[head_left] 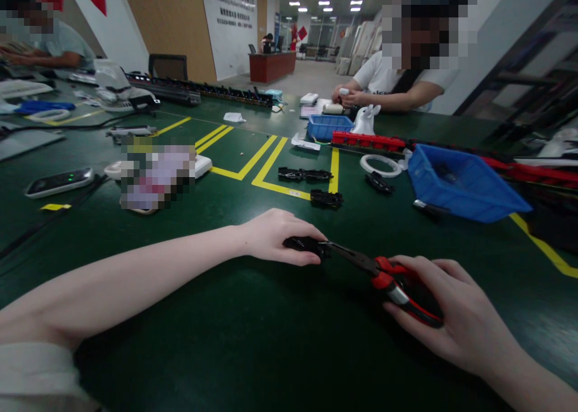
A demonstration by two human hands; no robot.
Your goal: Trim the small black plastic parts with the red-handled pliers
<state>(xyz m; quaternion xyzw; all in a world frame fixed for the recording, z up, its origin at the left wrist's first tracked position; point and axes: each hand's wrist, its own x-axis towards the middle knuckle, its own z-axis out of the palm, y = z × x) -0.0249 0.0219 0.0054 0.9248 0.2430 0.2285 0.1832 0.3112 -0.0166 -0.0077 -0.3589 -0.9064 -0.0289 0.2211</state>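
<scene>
My left hand (282,237) grips a small black part (307,245) between thumb and fingers, just above the green table. In my right hand (445,309) are long-nose pliers (383,273) with red and black handles. Their narrow jaws point left and reach the right end of the black part; whether they clamp it is too small to tell. Beyond my hands, similar black parts lie on the table: one pair (304,174) inside a yellow-taped outline, another (326,198) across the tape, and a third (379,182) beside a white ring (380,165).
A blue bin (465,186) with dark contents stands at the right, a smaller blue bin (329,126) farther back. A red strip (368,141) runs between them near a white figurine (365,120). At left lie a phone (158,180) and a white device (61,182). Someone sits opposite.
</scene>
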